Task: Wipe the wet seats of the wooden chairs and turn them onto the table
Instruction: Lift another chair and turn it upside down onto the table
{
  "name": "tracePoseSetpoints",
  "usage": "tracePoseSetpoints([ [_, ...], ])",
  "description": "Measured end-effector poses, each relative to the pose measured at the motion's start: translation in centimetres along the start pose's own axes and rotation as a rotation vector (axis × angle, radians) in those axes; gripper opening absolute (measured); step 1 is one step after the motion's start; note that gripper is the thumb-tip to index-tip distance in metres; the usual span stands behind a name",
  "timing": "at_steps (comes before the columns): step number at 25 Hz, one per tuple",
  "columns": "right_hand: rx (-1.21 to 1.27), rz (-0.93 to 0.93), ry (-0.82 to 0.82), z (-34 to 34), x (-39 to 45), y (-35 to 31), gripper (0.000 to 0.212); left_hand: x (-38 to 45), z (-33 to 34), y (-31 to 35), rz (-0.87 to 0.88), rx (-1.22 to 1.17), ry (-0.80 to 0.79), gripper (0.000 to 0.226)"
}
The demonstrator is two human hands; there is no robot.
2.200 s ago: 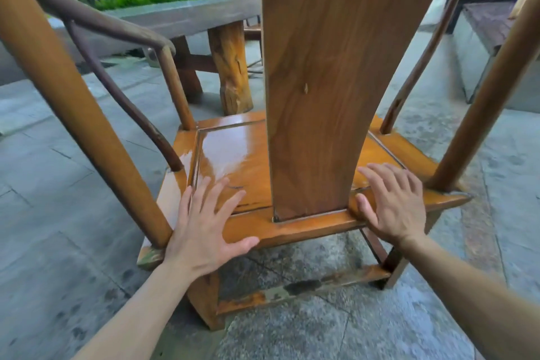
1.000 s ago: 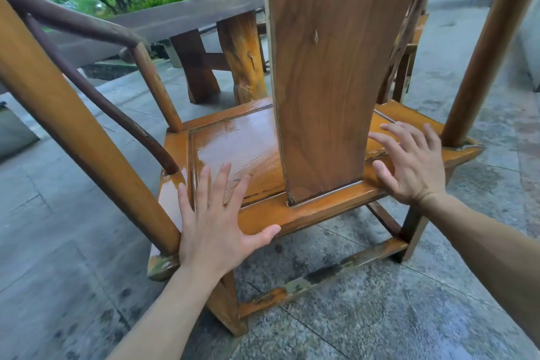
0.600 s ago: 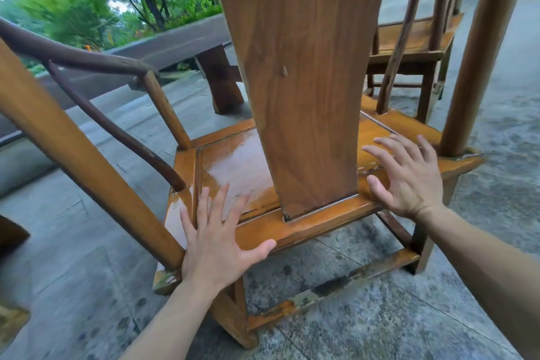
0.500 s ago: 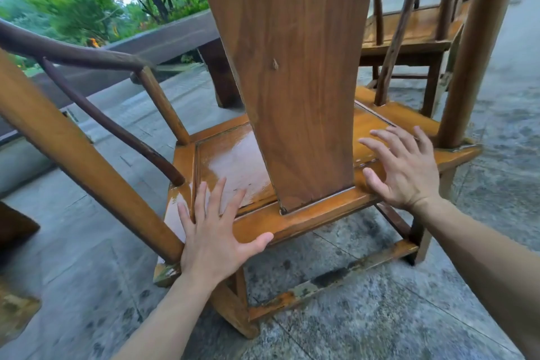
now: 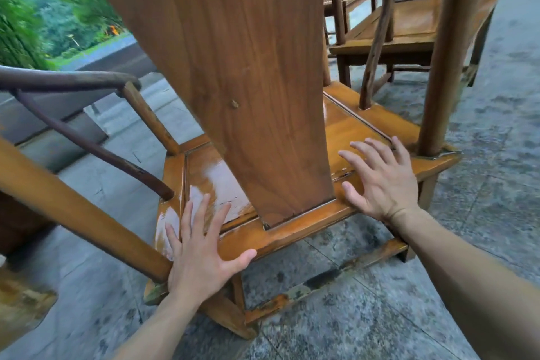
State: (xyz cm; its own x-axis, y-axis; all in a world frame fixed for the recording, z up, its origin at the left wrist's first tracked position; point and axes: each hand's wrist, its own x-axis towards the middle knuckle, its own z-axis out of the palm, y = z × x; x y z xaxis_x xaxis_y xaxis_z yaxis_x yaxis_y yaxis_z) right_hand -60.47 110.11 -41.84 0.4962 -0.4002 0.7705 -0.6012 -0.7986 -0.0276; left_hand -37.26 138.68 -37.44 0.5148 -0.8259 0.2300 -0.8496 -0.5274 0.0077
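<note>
Swinging round with the person, the wooden chair now faces a second chair, the table slid off left.
Left hand and right hand stay spread flat on the wet seat; it likely still needs wiping.

Both bare forearms reach forward and down, the left hand lying palm-down with straight, slightly spread fingers and its thumb stuck out to the right, the right hand likewise flat and palm-down, fingers fanned wide apart, thumb pointing left, neither curled round anything.
</note>
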Motion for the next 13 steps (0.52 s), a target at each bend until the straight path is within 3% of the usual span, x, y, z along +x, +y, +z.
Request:
tracePoseSetpoints([
  [13, 0.051, -0.045, 0.042, 1.9, 1.4, 1.3, 0.056, 1.1, 0.6, 0.4, -0.022, 0.029, 0.002, 0.103],
])
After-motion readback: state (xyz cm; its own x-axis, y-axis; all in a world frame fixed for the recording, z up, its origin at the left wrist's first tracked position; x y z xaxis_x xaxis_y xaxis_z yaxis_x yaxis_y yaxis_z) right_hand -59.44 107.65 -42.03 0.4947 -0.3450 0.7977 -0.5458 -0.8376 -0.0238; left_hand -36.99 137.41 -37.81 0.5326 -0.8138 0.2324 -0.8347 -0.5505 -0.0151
